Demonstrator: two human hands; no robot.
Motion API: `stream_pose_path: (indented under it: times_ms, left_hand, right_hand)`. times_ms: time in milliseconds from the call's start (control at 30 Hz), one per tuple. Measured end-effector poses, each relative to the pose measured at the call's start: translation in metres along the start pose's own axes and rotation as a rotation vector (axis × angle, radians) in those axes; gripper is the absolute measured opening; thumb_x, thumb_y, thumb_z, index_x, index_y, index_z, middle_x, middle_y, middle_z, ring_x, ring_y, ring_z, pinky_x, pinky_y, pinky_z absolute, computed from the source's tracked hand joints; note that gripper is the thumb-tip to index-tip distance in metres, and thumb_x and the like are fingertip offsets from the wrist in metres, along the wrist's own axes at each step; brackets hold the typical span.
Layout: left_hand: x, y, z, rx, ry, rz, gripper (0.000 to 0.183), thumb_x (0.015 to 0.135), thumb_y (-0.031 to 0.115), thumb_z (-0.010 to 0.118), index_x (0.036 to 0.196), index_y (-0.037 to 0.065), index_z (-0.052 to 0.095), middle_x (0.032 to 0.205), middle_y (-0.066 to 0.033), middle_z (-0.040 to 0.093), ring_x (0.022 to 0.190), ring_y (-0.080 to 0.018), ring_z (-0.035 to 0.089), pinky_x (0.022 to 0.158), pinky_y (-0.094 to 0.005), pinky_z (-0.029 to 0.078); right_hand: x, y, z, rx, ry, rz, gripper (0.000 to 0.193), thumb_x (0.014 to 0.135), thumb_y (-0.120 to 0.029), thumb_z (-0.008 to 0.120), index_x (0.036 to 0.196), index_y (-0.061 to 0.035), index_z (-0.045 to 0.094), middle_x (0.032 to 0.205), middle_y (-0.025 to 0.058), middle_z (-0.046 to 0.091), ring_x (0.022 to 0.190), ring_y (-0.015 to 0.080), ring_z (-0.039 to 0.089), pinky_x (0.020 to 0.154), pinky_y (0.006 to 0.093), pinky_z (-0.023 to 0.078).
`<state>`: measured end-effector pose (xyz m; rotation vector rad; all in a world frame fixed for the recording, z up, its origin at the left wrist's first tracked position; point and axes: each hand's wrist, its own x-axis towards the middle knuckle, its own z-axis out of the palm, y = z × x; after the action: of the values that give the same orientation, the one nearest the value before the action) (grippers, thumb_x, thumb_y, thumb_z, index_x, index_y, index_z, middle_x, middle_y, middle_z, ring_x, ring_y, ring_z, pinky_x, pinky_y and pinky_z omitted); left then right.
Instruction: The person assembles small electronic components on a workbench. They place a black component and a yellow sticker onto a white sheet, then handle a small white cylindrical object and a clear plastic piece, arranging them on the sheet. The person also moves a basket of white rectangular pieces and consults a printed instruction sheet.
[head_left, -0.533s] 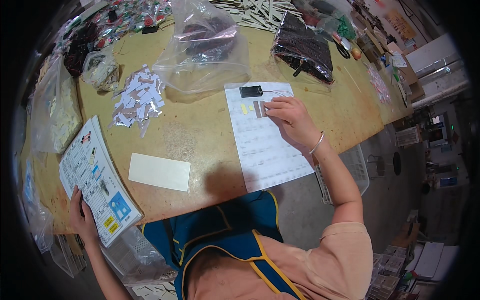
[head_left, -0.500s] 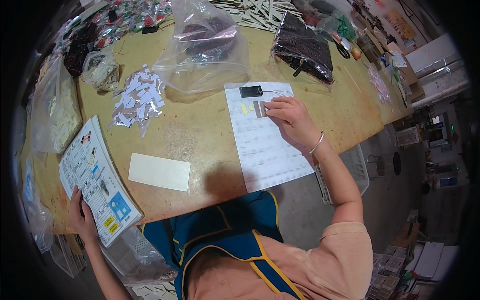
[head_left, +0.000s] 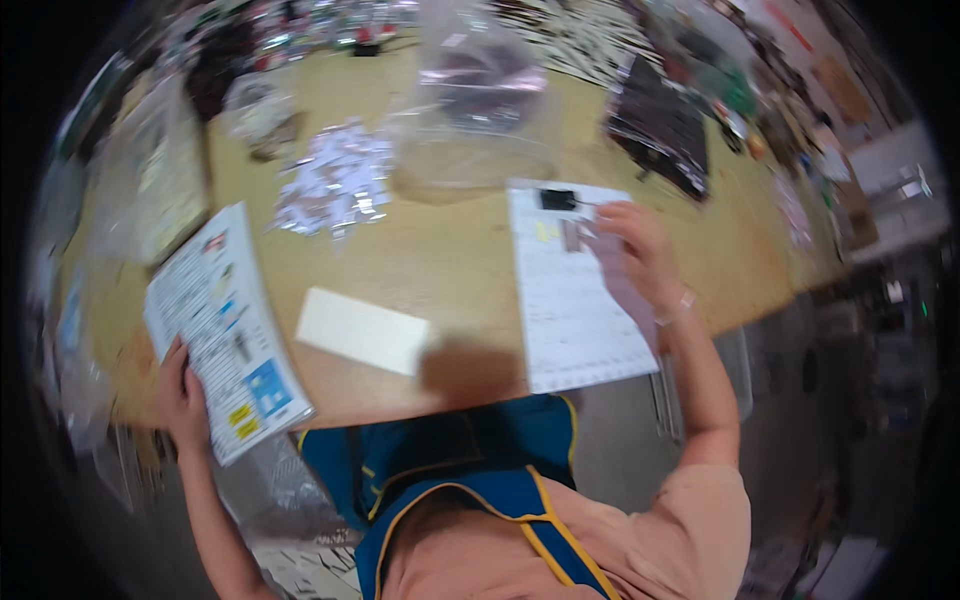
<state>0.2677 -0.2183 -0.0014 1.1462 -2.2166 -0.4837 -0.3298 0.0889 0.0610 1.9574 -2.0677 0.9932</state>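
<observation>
My left hand (head_left: pixel 187 398) grips the left edge of a stack of printed sheets (head_left: pixel 228 335), its thumb over the top; the fingers beneath are hidden. On the right, a white printed sheet (head_left: pixel 570 320) lies on the table. Over its upper right part is my right hand (head_left: pixel 640 250), blurred, fingers stretched leftward and holding nothing that I can make out. Close to those fingertips lie grey-brown strips (head_left: pixel 573 236) and small pale yellow pieces (head_left: pixel 545 231). A black battery holder (head_left: pixel 558 199) with thin wires sits above them on the sheet.
A blank cream card (head_left: pixel 362 330) lies between stack and sheet. Behind it is a pile of white and brown pieces (head_left: pixel 338 180). Plastic bags stand further back, one clear with dark contents (head_left: pixel 490 90), one holding black parts (head_left: pixel 660 130). Another bag (head_left: pixel 165 190) holds pale pieces.
The whole view has shifted and blurred, with table things appearing further right. My right fingers have drawn slightly away from the strips. My left hand keeps its place at the stack.
</observation>
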Motion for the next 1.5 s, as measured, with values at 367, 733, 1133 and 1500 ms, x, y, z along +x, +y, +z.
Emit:
stream_pose_path:
  times_ms: [367,733,1133,1500]
  left_hand:
    - [0.001,0.032,-0.007,0.154,0.127,0.068,0.025,0.089,0.004,0.063,0.113,0.002,0.071,0.126,-0.0134,0.071,0.107,-0.0314,0.070,0.092,-0.0382,0.055]
    - [0.004,0.031,-0.009,0.146,0.143,0.060,0.024,0.086,0.006,0.064,0.109,0.002,0.071,0.124,-0.0136,0.072,0.101,-0.0348,0.069,0.087,-0.0425,0.055]
    - [0.003,0.028,-0.016,0.151,0.095,0.000,0.028,0.086,0.004,0.064,0.113,0.004,0.070,0.127,-0.0133,0.071,0.101,-0.0330,0.069,0.088,-0.0418,0.055]
    - [0.005,0.027,-0.011,0.098,0.100,0.055,0.030,0.087,0.002,0.062,0.116,0.001,0.068,0.132,-0.0134,0.068,0.103,-0.0325,0.068,0.090,-0.0410,0.054]
  right_hand:
    - [0.070,-0.108,0.020,0.021,-0.152,-0.347,0.032,0.073,0.012,0.058,0.100,-0.0022,0.068,0.117,0.0138,0.072,0.110,0.0366,0.064,0.095,0.0464,0.050]
    - [0.140,-0.186,0.083,0.176,-0.276,-0.479,0.035,0.074,0.014,0.057,0.103,-0.0020,0.069,0.117,0.0146,0.071,0.105,0.0351,0.066,0.089,0.0428,0.052]
    - [0.268,-0.219,0.127,0.453,-0.215,-0.243,0.035,0.090,0.018,0.046,0.110,0.0030,0.070,0.114,0.0124,0.073,0.104,0.0201,0.069,0.092,0.0287,0.051]
    - [0.158,-0.117,0.064,-0.197,-0.523,-0.077,0.028,0.085,0.006,0.054,0.109,0.0047,0.066,0.110,0.0227,0.069,0.103,0.0422,0.065,0.094,0.0463,0.053]
